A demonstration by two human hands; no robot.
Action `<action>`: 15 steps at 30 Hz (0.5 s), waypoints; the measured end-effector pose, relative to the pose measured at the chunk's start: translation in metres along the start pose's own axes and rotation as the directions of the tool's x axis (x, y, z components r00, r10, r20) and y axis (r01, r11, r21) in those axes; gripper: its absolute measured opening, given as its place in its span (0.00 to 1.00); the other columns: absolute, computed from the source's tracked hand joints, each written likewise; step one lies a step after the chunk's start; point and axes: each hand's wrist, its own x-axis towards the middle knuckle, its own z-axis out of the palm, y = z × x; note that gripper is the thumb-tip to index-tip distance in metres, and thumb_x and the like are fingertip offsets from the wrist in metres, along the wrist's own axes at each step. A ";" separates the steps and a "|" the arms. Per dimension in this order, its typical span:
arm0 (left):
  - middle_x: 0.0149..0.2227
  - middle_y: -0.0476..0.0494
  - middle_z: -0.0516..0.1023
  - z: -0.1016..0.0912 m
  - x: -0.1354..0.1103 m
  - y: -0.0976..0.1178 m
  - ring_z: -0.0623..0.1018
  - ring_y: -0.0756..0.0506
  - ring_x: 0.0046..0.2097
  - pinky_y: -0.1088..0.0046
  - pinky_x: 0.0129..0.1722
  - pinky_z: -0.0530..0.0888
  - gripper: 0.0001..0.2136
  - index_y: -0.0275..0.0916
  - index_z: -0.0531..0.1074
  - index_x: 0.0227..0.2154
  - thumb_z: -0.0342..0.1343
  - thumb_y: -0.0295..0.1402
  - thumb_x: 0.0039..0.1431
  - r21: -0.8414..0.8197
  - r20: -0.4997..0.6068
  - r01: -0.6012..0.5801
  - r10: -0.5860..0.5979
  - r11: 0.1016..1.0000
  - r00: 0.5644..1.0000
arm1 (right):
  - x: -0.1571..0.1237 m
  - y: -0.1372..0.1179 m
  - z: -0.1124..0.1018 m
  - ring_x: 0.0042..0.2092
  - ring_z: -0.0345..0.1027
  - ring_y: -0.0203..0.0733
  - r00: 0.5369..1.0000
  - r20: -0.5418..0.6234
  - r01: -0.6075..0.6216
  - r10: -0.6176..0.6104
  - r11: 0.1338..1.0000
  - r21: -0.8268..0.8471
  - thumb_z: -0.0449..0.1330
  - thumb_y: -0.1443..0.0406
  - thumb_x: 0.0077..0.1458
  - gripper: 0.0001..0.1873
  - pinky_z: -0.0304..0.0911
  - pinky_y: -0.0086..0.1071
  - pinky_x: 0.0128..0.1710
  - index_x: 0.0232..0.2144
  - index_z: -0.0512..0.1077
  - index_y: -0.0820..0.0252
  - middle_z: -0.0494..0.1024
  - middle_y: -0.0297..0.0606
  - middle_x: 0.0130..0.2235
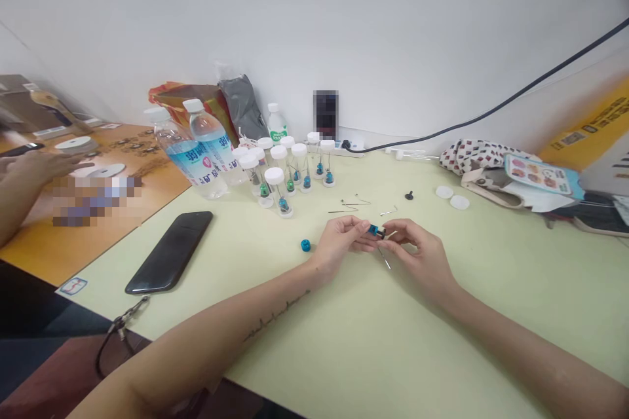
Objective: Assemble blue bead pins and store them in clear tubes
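My left hand is closed on a small blue cylindrical part, pinched between thumb and fingers. My right hand pinches a small black piece at the right end of that blue part. Below the fingertips a thin metal rod slants down; whether it is held or lies on the table I cannot tell. Left of my left hand sits a blue round cap. Beyond my hands lie thin bent metal pins, another pin and a black disc-shaped piece with a stem.
Several white-capped clear tubes stand at the back, near tilted water bottles. A black phone lies at left. Two white discs and a patterned pouch are at right. Another person's hand is over the orange table.
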 end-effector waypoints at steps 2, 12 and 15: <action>0.30 0.39 0.78 0.000 0.000 0.000 0.78 0.46 0.32 0.69 0.37 0.74 0.17 0.32 0.69 0.30 0.57 0.44 0.50 0.001 0.012 0.006 -0.006 1.000 1.000 | 0.000 0.000 0.000 0.33 0.70 0.39 1.000 0.014 0.026 -0.026 1.000 -0.005 0.57 0.60 0.53 0.09 0.65 0.33 0.35 0.36 0.71 0.56 0.76 0.36 0.36; 0.29 0.39 0.78 0.000 -0.001 0.001 0.78 0.47 0.31 0.69 0.36 0.74 0.16 0.32 0.69 0.30 0.58 0.44 0.50 0.001 0.012 0.006 -0.006 1.000 1.000 | 0.000 0.000 -0.001 0.35 0.71 0.40 0.999 0.045 -0.019 0.020 1.000 -0.007 0.56 0.57 0.54 0.11 0.65 0.33 0.36 0.34 0.73 0.57 0.77 0.36 0.36; 0.30 0.39 0.78 0.000 -0.001 -0.001 0.78 0.47 0.31 0.68 0.37 0.74 0.17 0.32 0.69 0.30 0.58 0.44 0.50 -0.010 -0.003 -0.009 0.009 1.000 1.000 | 0.000 -0.001 -0.001 0.34 0.71 0.39 0.998 0.034 -0.051 0.051 0.999 0.007 0.57 0.57 0.53 0.13 0.65 0.33 0.35 0.39 0.71 0.56 0.77 0.36 0.36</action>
